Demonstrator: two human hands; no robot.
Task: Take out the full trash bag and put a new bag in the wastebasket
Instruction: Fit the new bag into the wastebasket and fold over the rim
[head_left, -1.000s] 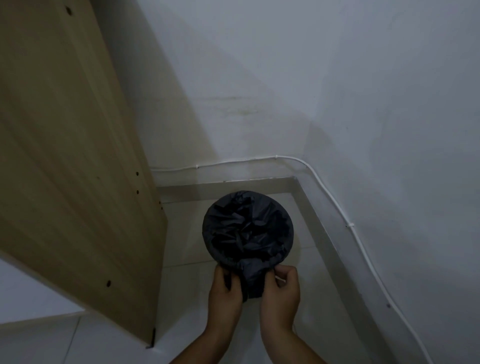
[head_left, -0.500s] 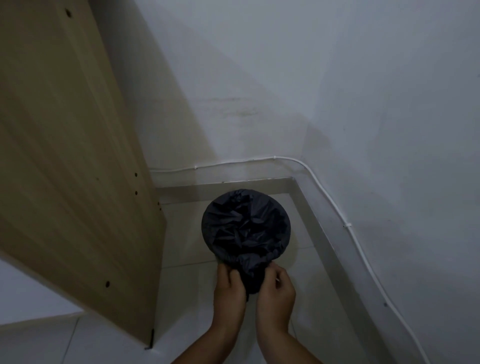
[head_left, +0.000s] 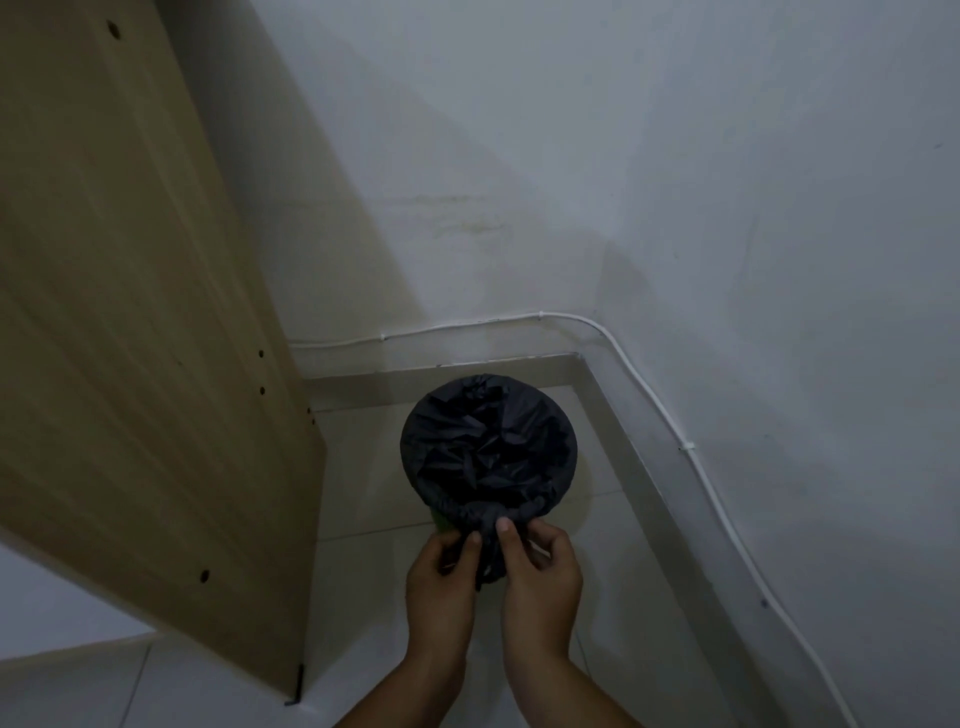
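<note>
White-walled corner, tiled floor (head_left: 363, 571). Fingers (head_left: 503, 526) of left hand (head_left: 441, 587) and right hand (head_left: 540, 582) pinch the gathered near-rim slack of the crinkled black plastic trash bag (head_left: 488, 447), which lines the round wastebasket (green wall (head_left: 440, 522) barely showing). Likely step: snugging the liner; next, knot or tuck the slack.

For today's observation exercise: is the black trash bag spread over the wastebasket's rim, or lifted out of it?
Spread over the rim. The black trash bag lines the mouth, crumpled inside, while the left hand and right hand pinch its gathered near edge.
</note>
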